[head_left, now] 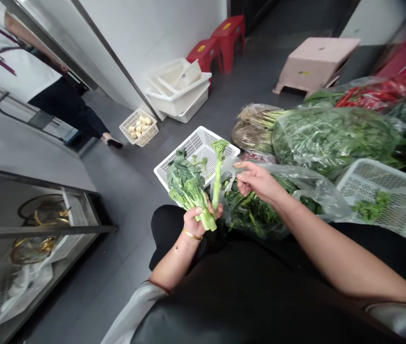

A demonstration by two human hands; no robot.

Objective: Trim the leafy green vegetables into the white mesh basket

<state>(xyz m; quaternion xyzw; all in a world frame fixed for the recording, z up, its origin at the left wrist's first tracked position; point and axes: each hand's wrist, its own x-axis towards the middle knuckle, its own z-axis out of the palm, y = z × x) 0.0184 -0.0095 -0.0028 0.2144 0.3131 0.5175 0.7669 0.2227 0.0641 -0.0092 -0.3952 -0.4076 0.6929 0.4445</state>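
Seen from the head camera, a person leans over a gray tile floor (124,200) in a narrow room with white walls (124,38). The left hand (197,222) is closed around the stems of a bunch of leafy greens (188,186), held over a white plastic basket (195,145) on the floor. The right hand (256,180) is half open, its fingers (240,166) against a clear plastic bag (296,179); whether they pinch it, I cannot tell. To the right lie bulging bags of greens (332,138) and a second white basket (378,191) holding a few sprigs. Farther off stand stacked white tubs (177,88), red stools (227,40) and a pink stool (315,62). A small basket of pale bulbs (138,126) sits by the wall. At left, a co-worker (34,79) in a white top stands near a metal shelf (41,229).
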